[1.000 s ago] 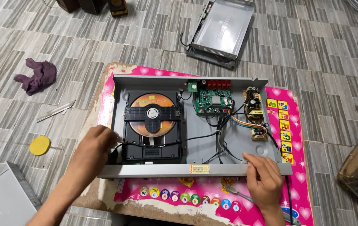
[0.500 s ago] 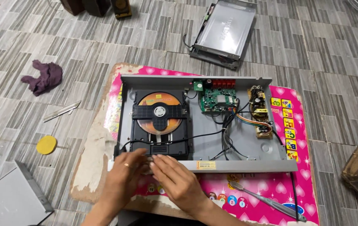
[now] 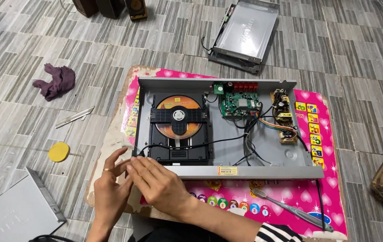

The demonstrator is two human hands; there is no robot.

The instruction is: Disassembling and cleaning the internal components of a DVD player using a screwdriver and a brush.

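Both hands meet at the open disc player's point(image 3: 218, 130) front-left corner. The left hand point(image 3: 111, 192) steadies there while the right hand point(image 3: 158, 183) covers it; I cannot tell either grip's state.

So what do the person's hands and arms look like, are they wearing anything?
Both hands are bare, no gloves. The left hand has a thin ring on one finger. The right hand shows no ring or watch, and its forearm is bare up to a black-and-white striped sleeve near the bottom edge. The left forearm is bare as far as the picture shows.
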